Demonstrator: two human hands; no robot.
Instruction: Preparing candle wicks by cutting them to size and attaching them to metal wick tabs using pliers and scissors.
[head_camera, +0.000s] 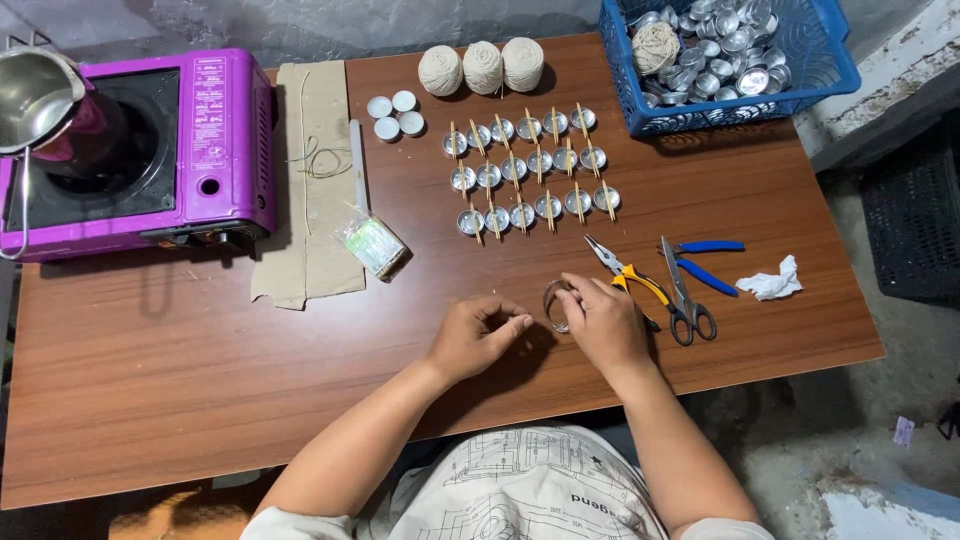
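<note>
The right hand (603, 322) holds a small metal cup (556, 305) tilted on its edge, just above the bench (200, 380) near the front centre. The grip is narrow, fingers closed on the cup rim. The cup's open mouth faces left, toward the left hand (477, 335); its short axis therefore runs roughly left to right. The left hand's fingertips are pinched together just beside the cup; whether they hold anything cannot be told.

Progress, as judged from the layout: three rows of metal cups with wooden sticks (528, 168) laid across them stand behind the hands and appear prepared. The cup in hand has no stick. A blue basket (830, 60) at the rear right contains many more empty cups, so much of the work appears to remain.

Pliers (630, 278), scissors (685, 300) and blue-handled cutters (708, 262) lie just right of the right hand. Three balls of string (482, 66) sit at the rear, and a purple stove (225, 150) at the left.
</note>
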